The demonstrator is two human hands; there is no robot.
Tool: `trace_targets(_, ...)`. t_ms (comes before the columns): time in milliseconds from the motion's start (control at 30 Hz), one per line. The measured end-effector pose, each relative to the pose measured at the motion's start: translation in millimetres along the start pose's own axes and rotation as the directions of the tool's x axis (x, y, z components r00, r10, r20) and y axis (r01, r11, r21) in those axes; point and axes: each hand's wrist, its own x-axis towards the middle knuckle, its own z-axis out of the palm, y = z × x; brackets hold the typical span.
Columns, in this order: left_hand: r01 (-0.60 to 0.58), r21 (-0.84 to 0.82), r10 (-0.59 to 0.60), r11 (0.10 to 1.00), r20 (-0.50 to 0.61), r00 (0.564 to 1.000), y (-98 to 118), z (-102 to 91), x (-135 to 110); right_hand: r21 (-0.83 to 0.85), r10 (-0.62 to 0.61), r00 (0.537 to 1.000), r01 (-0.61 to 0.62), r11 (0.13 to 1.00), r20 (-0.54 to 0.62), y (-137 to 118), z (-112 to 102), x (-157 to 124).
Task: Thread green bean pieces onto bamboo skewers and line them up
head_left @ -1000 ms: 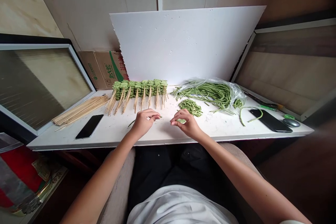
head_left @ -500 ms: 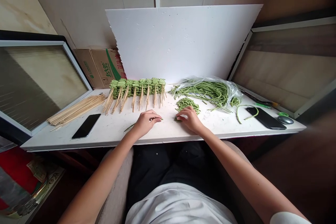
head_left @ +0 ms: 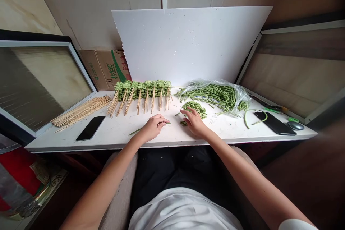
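My left hand is closed around a long green bean; one end trails out to the left and the other tip pokes past the fingertips. My right hand is open, fingers spread and holding nothing, at the near side of a pile of cut bean pieces. A few short pieces lie under its fingers. Behind my left hand stands a row of bean skewers, their wooden ends pointing toward me. Whole long beans lie in a clear plastic bag beyond the pile.
Bare bamboo sticks and a black phone lie at the left of the white table. To the right are another dark phone, a computer mouse and a loose bean. A white board stands behind.
My right hand's fingers have lifted and spread away from the bean pieces near the pile. The bean in my left hand now sticks out slightly further to the right. The view has shifted slightly.
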Motion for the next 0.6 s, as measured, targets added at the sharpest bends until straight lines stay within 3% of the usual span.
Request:
trace_targets(167,0.006,-0.01,-0.006,1.0,0.017,1.0,-7,2.4,0,-0.123,0.001,0.982,0.023,0.992,0.188,4,1,42)
trace_targets(333,-0.017,-0.008,0.017,1.0,-0.003,1.0,-12,1.5,0,-0.2,-0.041,0.967,0.093,0.975,0.252,2,6,80)
trace_targets(433,-0.004,-0.003,0.004,1.0,-0.006,1.0,-12,-1.6,1,-0.161,-0.059,0.974,0.095,0.982,0.219,4,4,80)
trace_targets(600,-0.015,-0.019,0.014,1.0,-0.04,0.999,-10,-6.3,0,-0.025,-0.071,0.982,0.076,0.997,0.174,9,-19,53)
